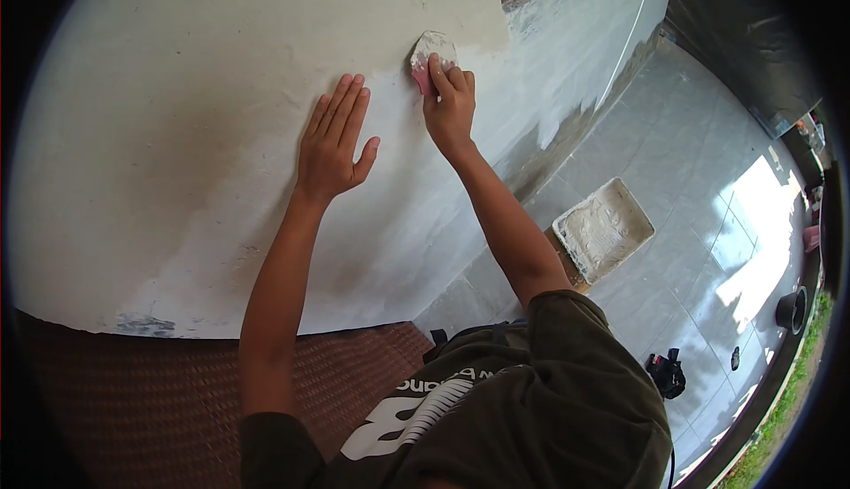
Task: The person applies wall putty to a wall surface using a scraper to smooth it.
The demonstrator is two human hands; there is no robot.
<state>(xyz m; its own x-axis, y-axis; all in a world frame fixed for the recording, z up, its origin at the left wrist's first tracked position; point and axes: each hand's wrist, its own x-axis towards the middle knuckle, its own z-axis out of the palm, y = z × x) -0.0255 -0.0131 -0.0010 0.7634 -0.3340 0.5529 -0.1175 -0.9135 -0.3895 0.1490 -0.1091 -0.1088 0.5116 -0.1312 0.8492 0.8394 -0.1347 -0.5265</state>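
Note:
A pale wall (239,38) fills the upper left, with patches of white coating and darker, shaded areas. My left hand (332,148) lies flat against it, fingers stretched upward and thumb out to the right. To its right and slightly higher, my right hand (451,104) grips a scraper (434,49) with a whitish, coated blade and a pinkish part below. The scraper is at the wall surface, near the edge between the cream area and the whiter area.
A tray (605,231) smeared with white paste stands on a brown support above the grey tiled floor (682,153). A woven brown surface (133,392) lies below the wall. A black bag (666,374) and a dark round pot (791,310) are at the right.

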